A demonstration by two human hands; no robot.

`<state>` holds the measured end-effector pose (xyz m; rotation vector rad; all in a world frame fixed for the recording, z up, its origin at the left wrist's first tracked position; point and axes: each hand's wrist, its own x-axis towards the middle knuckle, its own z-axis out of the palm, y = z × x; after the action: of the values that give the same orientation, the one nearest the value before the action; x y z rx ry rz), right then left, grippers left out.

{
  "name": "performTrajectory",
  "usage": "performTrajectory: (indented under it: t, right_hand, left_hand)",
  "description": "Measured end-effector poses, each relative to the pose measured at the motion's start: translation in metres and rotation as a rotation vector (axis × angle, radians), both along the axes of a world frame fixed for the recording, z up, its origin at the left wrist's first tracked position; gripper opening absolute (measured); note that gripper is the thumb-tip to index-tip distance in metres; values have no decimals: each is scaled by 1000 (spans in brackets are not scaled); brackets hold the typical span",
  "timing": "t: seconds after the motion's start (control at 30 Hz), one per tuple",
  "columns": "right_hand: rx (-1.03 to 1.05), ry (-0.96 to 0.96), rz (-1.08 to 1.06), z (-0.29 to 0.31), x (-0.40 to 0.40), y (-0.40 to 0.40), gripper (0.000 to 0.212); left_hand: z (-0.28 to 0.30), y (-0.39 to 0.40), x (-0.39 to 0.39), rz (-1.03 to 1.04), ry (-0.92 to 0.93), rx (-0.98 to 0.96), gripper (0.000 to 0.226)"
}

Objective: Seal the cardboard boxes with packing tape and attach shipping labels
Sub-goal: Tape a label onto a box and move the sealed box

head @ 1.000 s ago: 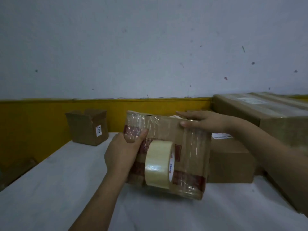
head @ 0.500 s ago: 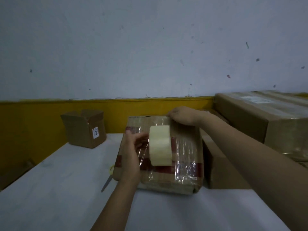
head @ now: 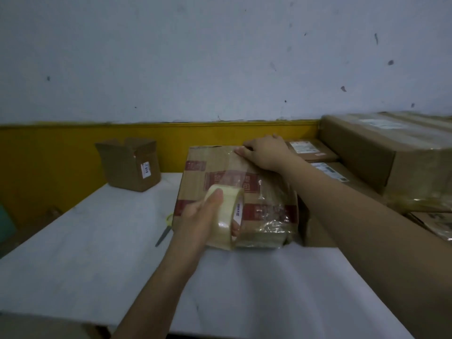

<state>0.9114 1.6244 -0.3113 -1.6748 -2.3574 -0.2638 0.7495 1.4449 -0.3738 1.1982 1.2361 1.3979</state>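
Observation:
A brown cardboard box [head: 195, 177] with red printed patches and shiny clear tape over it lies on the white table [head: 85, 241]. My left hand [head: 198, 221] grips a roll of clear packing tape [head: 226, 216] at the box's near edge, fingers through its core. A strip of tape runs from the roll across the box top. My right hand [head: 265, 152] presses down on the far right corner of the box, fingers curled over the edge.
A small open cardboard box [head: 129, 165] with a white label stands at the back left. Scissors [head: 165, 232] lie on the table left of the taped box. Several labelled boxes [head: 381, 152] are stacked on the right. A yellow band runs along the wall behind.
The box has tipped down flatter on the table. My left hand has drawn the tape roll from the box's upper middle toward its near edge. My right hand stays on the far corner.

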Motion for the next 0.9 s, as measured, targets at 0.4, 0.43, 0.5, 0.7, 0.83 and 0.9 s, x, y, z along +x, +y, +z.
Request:
performTrajectory:
  t: [0.4,0.43,0.5,0.7,0.83,0.9]
  right_hand:
    - [141,-37,-43,-27,-22,-2,61]
    - [171,-57,5,-36,-25,-11,64]
    - [211,-130,150,-63,-25,-36,71]
    - [230,-172,115,-85,0,-88,96]
    - [122,334,-199,-107,19,-132,113]
    - [-64,595,-162,-120,21,-150,110]
  left_hand:
    - [-73,-13,6,-16,59,-333,45]
    - [-76,-7,3,5,76,-360,51]
    - [-79,2,-11,123,154,-393,71]
    - [-94,20,-66,390,373,-141,106]
    - [-107,42,-80,167,493,-59,104]
    - [-110,41,-80,139,414,-18,101]
